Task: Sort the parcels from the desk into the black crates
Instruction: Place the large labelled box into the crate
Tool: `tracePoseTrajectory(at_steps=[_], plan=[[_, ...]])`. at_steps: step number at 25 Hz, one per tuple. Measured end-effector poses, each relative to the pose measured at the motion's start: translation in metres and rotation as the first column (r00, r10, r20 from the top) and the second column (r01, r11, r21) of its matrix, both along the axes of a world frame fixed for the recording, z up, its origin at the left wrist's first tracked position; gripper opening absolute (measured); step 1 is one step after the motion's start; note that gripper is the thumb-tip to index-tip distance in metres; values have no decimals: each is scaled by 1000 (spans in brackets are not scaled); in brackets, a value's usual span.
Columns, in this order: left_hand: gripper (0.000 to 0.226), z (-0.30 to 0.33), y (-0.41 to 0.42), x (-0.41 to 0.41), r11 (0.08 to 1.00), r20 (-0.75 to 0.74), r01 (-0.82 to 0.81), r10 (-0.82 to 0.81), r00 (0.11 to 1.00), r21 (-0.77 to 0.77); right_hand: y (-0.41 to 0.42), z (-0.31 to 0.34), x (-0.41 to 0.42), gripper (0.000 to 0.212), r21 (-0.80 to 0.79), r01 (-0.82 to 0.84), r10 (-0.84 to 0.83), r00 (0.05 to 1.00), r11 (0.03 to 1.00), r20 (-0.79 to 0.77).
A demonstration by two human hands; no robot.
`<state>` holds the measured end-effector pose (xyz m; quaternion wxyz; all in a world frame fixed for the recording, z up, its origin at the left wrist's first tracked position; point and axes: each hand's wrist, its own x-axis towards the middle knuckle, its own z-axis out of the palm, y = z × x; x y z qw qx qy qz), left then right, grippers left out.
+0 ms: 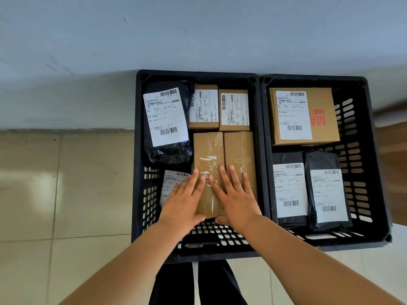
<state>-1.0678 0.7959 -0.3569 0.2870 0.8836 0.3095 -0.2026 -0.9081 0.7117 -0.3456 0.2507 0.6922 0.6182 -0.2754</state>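
My left hand [184, 200] and right hand [234, 199] lay flat, fingers straight and slightly spread, pressing on two taped brown boxes: the left taped box [208, 150] and the right taped box [240, 148]. Both thumbs hooked over the boxes' near ends. The boxes touched side by side, long axes running near to far, in the near-right part of the left crate [141, 216]. A strip of bare slotted floor showed between their near ends and the crate's near wall; their far ends met two small labelled cartons [218, 108]. To the left sat a black bag [166, 119] with a label, and a smaller labelled parcel [170, 186] partly under my left hand. The right crate [361, 177], touching the left one, held a larger carton [304, 115] far and two black bagged parcels [310, 190] near, with open floor along its right wall.
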Motion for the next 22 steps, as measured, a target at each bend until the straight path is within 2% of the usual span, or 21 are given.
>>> tracePoseTrajectory(at_steps=[3,4,6,8,9,13,15,18,20,22], plan=[[77,17,30,4,958,141,-100,64,988,267,1,2,1,122,-9,-2,2,1000,1000,0],[79,19,46,5,921,161,-161,110,981,354,0,3,2,123,-12,-7,7,1000,1000,-2],[96,17,84,9,884,55,-177,170,984,432,-1,3,3,124,-21,-1,1,1000,1000,-2],[108,9,110,14,901,-145,-82,158,977,426,0,2,1,125,-29,9,-9,1000,1000,-2],[106,5,117,16,906,-222,-30,135,966,422,0,2,1,125,-32,15,-15,1000,999,-4],[85,2,126,21,900,-295,52,86,952,432,1,2,2,125,-37,27,-27,1000,999,-8],[85,5,128,20,897,-283,49,87,955,439,-1,2,1,124,-20,36,-36,999,999,-10],[90,8,115,13,904,-156,-25,100,983,427,-2,4,-1,122,-22,32,-32,999,999,2],[93,8,89,0,892,-48,-25,51,998,452,-2,5,-2,121,-7,33,-33,999,999,18],[98,9,57,-13,911,-7,21,-20,1000,412,-2,9,-2,120,7,17,-17,999,1000,47]])
